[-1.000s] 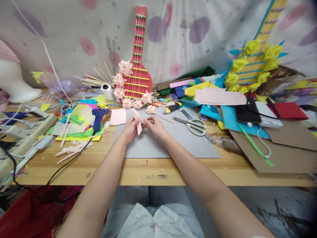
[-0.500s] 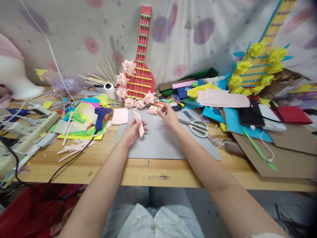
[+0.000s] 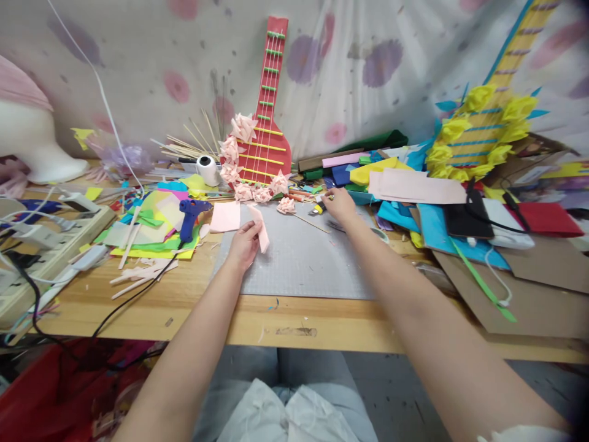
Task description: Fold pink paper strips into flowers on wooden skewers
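Fingers of my left hand (image 3: 246,244) pinch a folded piece of pale pink paper (image 3: 260,230), held upright over the grey cutting mat (image 3: 294,270). My right hand (image 3: 339,205) is closed on a yellow-and-black utility knife (image 3: 317,209) at the mat's back edge; the fingertips are partly hidden. Between the hands, a pink paper flower (image 3: 286,205) lies with its thin stick (image 3: 310,221) on the mat. Scissors (image 3: 381,235) lie mostly hidden under my right forearm. A square pink sheet (image 3: 225,217) rests left of the folded paper.
A red paper instrument (image 3: 264,147) trimmed with pink flowers stands behind the mat. To the left are a blue glue gun (image 3: 188,221), coloured paper and a power strip (image 3: 87,233). Cardboard (image 3: 488,301) and pink strips (image 3: 416,186) lie right, near a yellow-flowered instrument (image 3: 476,135).
My right hand has moved right, away from the paper flower, and taken hold of the utility knife. The flower's stick now shows. My left hand stays with the pink paper.
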{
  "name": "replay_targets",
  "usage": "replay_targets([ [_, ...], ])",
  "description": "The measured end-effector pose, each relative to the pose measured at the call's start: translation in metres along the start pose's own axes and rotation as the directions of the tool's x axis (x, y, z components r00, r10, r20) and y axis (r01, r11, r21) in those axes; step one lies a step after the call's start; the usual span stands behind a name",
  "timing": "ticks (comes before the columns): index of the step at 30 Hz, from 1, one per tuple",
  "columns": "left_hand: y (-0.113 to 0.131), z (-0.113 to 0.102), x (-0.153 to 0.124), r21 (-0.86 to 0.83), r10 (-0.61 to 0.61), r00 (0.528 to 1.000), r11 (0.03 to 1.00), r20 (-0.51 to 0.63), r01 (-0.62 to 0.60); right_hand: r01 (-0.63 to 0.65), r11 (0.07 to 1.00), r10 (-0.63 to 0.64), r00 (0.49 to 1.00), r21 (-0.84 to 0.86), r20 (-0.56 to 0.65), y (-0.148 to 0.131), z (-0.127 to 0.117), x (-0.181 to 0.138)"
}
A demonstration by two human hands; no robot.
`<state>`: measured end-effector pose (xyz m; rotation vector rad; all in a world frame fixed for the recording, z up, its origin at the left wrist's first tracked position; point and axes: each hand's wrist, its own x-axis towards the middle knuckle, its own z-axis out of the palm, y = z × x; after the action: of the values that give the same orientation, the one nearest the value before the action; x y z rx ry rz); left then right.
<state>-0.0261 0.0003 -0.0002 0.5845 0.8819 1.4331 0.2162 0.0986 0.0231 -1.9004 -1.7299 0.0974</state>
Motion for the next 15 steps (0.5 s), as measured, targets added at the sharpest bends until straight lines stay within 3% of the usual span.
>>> replay_targets([
  [3,-0.005,0.004,0.003,0.108,0.066,0.997,0.992,-0.026,-0.063,0.076,0.931,-0.074,0.997,0.357,-0.019,-0.034,0.009,-0.033],
  [6,-0.01,0.007,0.006,0.24,0.177,0.982,0.958,-0.066,-0.157,-0.015,0.77,-0.041,0.997,0.637,0.073,-0.068,0.024,-0.072],
  [9,-0.014,0.008,0.008,0.278,0.271,0.954,0.933,-0.13,-0.228,-0.035,0.702,-0.044,0.995,0.712,0.093,-0.09,0.037,-0.105],
  [15,-0.013,0.007,0.005,0.266,0.251,0.96,0.941,-0.128,-0.21,0.057,0.764,-0.092,0.996,0.643,0.02,-0.101,0.038,-0.126],
])
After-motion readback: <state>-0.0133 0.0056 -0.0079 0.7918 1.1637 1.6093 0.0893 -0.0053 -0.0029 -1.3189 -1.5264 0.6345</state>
